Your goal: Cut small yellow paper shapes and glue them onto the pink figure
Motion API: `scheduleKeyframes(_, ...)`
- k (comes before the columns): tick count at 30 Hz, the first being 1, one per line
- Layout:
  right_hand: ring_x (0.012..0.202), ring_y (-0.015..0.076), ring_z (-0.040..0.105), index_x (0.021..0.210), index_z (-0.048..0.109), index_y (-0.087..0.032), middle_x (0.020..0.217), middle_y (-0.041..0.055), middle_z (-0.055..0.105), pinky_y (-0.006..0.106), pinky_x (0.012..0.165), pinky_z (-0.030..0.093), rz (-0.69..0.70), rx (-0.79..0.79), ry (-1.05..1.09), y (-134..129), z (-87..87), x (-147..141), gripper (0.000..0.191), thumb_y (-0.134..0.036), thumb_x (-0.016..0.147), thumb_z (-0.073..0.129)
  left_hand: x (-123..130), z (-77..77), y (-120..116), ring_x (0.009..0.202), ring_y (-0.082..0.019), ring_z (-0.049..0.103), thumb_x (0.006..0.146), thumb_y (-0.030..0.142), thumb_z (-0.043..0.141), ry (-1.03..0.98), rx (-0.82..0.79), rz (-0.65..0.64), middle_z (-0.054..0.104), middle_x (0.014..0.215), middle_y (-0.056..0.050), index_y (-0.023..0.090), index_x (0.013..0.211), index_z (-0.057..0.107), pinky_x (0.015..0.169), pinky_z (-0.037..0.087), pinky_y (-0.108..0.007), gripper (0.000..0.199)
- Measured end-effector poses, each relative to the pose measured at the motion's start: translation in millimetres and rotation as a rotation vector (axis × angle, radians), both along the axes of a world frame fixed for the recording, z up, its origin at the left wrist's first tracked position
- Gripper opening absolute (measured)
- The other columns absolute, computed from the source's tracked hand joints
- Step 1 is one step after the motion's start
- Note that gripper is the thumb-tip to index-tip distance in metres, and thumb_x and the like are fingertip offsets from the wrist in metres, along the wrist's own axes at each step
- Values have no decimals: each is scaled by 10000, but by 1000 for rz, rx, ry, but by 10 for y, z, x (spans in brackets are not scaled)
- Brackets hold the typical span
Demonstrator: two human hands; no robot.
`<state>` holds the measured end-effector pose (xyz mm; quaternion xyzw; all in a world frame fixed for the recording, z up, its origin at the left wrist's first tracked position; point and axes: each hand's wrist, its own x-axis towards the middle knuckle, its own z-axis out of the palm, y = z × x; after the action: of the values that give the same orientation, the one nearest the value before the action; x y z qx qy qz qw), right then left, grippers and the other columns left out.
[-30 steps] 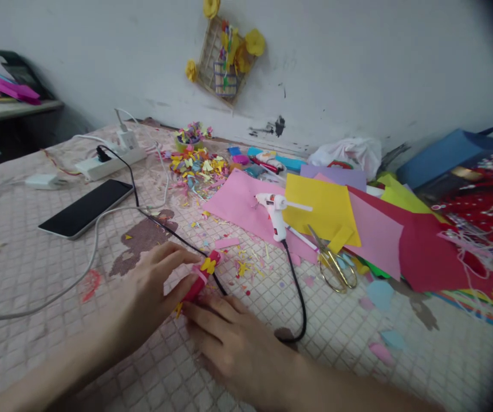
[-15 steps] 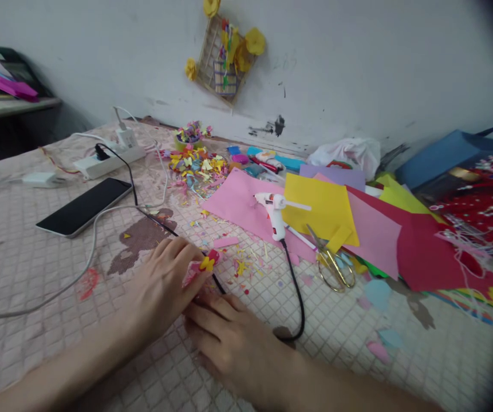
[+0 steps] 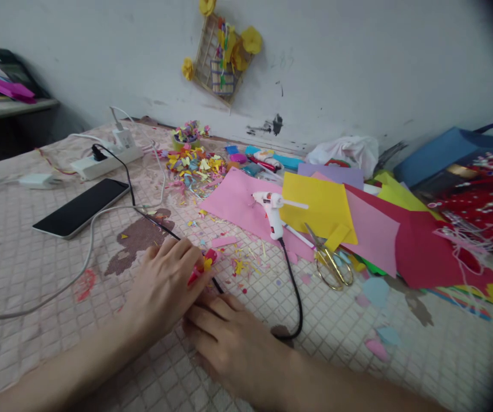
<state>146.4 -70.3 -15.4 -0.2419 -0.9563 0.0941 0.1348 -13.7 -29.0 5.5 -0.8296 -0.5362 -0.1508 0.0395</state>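
My left hand (image 3: 166, 283) is closed around a small red-pink paper piece with a yellow paper flower (image 3: 207, 263) on it, which pokes out past the thumb and fingers. Most of that piece is hidden by the hand. Close against it, my right hand (image 3: 229, 337) has its fingers bent together, their tips tucked under the left hand. Whatever they pinch is out of sight. The black cord of the white glue gun (image 3: 274, 214) passes by both hands. The glue gun lies on pink and yellow paper, a glue stick in its back end.
Gold-handled scissors (image 3: 334, 266) lie right of the glue gun, beside coloured paper sheets (image 3: 426, 246). Paper scraps (image 3: 197, 163) are heaped at the back. A phone (image 3: 81, 209), a power strip (image 3: 106, 161) and a white cable (image 3: 94, 229) are on the left.
The paper piece in my left hand has turned slightly and sunk behind the fingers, showing more red and less pale pink. My right hand is nearly unchanged. The view has shifted slightly.
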Motion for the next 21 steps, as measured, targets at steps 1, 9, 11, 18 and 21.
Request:
scheduleKeyframes(1, 1110, 221, 445, 1039, 572, -123, 1211, 63, 546, 363, 922, 403, -1, 0, -1, 2, -2, 1, 226, -216, 937, 393, 6, 6, 0, 764, -258, 529, 845, 356, 490, 8, 11, -1, 603, 774, -61, 202, 719, 552, 651, 366, -395, 208)
scheduleKeyframes(9, 1086, 217, 455, 1097, 554, -121, 1210, 69, 544, 362, 907, 406, 3, 19, -7, -1, -7, 1, 236, -213, 928, 417, 19, -13, -8, 753, -248, 540, 848, 332, 485, 44, 61, 17, 614, 755, -55, 207, 710, 538, 626, 346, -379, 194)
scheduleKeyframes(11, 1089, 218, 456, 1077, 563, -123, 1188, 76, 555, 362, 903, 408, 0, 16, -7, -4, -5, -2, 226, -213, 927, 419, 23, -14, -9, 751, -250, 541, 854, 379, 469, 66, 69, 22, 613, 755, -55, 207, 708, 539, 624, 344, -384, 236)
scheduleKeyframes(18, 1075, 225, 459, 1054, 570, -122, 1183, 63, 555, 363, 896, 409, -1, 18, -7, 0, -4, -7, 231, -217, 936, 395, 39, -7, -9, 750, -253, 548, 862, 327, 442, 80, 67, 34, 606, 737, -37, 210, 705, 543, 626, 342, -391, 220)
scheduleKeyframes(21, 1084, 228, 452, 1082, 561, -115, 1204, 62, 543, 364, 898, 409, 2, 19, -3, 1, -6, -1, 244, -215, 936, 393, 28, -10, -12, 752, -260, 548, 849, 321, 483, 47, 60, 20, 618, 748, -51, 211, 709, 556, 618, 338, -386, 193)
